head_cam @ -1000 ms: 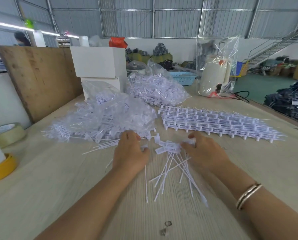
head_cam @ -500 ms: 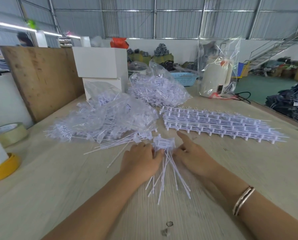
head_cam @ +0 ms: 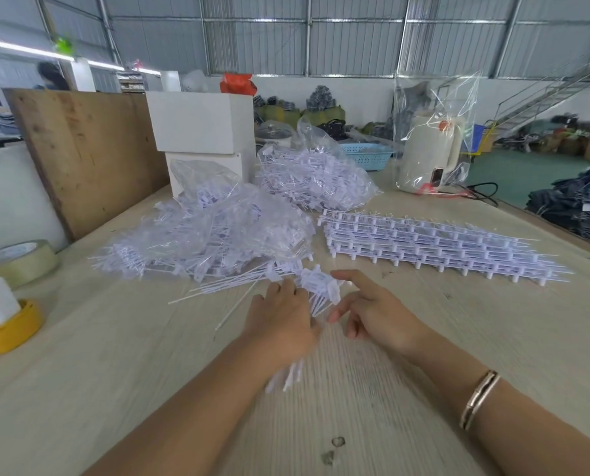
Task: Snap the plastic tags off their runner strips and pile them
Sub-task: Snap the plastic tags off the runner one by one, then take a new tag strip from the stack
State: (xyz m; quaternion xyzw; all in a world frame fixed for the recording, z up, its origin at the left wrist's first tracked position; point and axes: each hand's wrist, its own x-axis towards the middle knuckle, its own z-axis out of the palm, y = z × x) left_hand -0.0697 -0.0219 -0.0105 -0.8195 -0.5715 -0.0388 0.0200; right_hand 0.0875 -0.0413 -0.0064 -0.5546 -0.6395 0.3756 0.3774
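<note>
White tags [head_cam: 316, 286] sat bunched in the left hand's [head_cam: 280, 324] closed grasp; the right hand [head_cam: 372, 310] hovered just right, fingers spread.

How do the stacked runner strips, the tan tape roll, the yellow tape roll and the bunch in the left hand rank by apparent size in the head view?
1. stacked runner strips
2. tan tape roll and yellow tape roll: alike, cropped
3. bunch in the left hand, partly hidden

Legible text, labels, brands, numbers, signs: none. The tape roll [head_cam: 19, 261] carries faint print on its inner core, too blurred to read. The bagged kettle [head_cam: 431, 156] shows a small dark panel and an orange mark, neither resolvable. The tags [head_cam: 321, 286] bear no readable characters.
</note>
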